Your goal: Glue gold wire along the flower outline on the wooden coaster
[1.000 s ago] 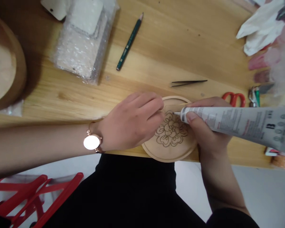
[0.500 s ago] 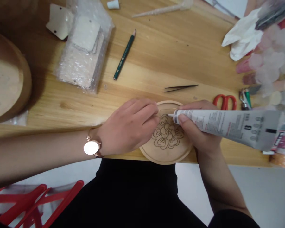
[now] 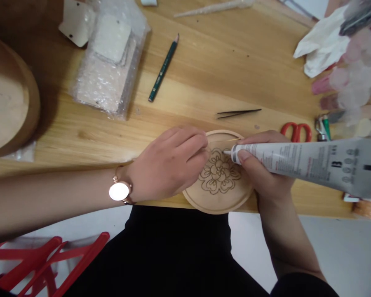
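Round coaster: pale matt wood, smooth, with dark burnt lines. Tube, right: matt grey printed metal. Tabletop: light varnished wood, low sheen. Bubble wrap, far left: glossy clear plastic. Watch: polished rose-gold metal.

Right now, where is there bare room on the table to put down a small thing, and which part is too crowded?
Bare wood of the table lies between the green pencil and the black tweezers, and between the bubble-wrap bag and the left hand. The far right end is crowded: red scissors, white tissue and blurred pink discs.
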Motion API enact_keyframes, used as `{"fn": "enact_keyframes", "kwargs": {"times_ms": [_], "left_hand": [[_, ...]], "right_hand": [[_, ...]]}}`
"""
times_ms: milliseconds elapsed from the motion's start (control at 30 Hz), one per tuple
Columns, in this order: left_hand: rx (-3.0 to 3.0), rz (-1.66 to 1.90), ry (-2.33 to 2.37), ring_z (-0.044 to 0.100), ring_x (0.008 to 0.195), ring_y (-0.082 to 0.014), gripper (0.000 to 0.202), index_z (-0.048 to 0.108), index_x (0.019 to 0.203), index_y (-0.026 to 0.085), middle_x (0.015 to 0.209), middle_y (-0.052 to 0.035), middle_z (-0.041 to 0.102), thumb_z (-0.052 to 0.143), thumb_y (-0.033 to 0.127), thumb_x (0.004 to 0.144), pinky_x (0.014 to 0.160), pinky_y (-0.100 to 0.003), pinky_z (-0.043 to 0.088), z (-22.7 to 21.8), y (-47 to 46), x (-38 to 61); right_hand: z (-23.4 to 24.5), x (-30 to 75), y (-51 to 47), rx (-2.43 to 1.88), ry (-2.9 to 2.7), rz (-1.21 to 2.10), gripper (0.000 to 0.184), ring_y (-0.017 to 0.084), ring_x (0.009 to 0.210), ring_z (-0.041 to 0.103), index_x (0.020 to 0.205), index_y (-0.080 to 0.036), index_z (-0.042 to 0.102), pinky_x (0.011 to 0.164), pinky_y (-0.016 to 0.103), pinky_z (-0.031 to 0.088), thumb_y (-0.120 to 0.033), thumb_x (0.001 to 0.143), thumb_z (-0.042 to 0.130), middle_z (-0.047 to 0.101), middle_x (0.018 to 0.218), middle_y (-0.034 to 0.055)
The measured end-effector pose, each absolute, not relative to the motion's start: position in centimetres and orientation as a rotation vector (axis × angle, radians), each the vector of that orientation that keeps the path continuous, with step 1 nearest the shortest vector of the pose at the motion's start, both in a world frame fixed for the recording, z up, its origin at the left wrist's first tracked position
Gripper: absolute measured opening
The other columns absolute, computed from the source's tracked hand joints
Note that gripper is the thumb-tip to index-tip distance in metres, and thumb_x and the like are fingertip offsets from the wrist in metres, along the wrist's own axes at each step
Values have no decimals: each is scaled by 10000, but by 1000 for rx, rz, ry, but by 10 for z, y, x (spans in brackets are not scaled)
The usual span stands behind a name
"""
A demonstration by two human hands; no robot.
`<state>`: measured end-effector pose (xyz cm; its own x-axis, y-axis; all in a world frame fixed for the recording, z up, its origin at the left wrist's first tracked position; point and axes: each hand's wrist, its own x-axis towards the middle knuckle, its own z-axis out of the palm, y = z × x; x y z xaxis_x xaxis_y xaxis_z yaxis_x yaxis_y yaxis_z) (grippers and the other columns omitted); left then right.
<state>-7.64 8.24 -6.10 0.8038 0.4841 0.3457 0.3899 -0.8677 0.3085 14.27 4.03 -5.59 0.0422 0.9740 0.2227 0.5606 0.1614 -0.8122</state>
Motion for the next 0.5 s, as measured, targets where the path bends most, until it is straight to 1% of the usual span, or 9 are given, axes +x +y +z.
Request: {"fn": "enact_keyframes", "kwargs": {"times_ms": [167,267,367,500], "left_hand": [[2779,624,685,604,992,-236,186,637,966,114,977,-91,648,480,204,922,788,-370,544,-61,82,-77],[2782,623,688,611,970,-242,194,644,964,108,971,-91,650,484,210,922,767,-372,544,-61,82,-77],[2785,625,687,614,962,-244,199,649,961,107,971,-90,652,483,210,921,761,-372,544,-61,82,-76],[2793,622,697,612,964,-236,204,649,955,117,976,-82,654,470,212,927,766,-366,542,-62,82,-76]], "right_hand": [[-56,143,41,-1483,-1601,562,85,142,708,613,823,-256,676,634,296,525,-188,772,687,654,782,-24],[-57,145,41,-1463,-1642,603,97,147,693,615,840,-257,675,616,301,526,-197,765,691,656,784,-26],[-57,146,41,-1465,-1660,641,105,153,691,617,857,-268,669,629,311,532,-211,771,686,656,792,-25],[-57,145,41,-1497,-1632,574,71,147,704,617,835,-247,669,645,302,534,-210,776,685,651,790,-16]]}}
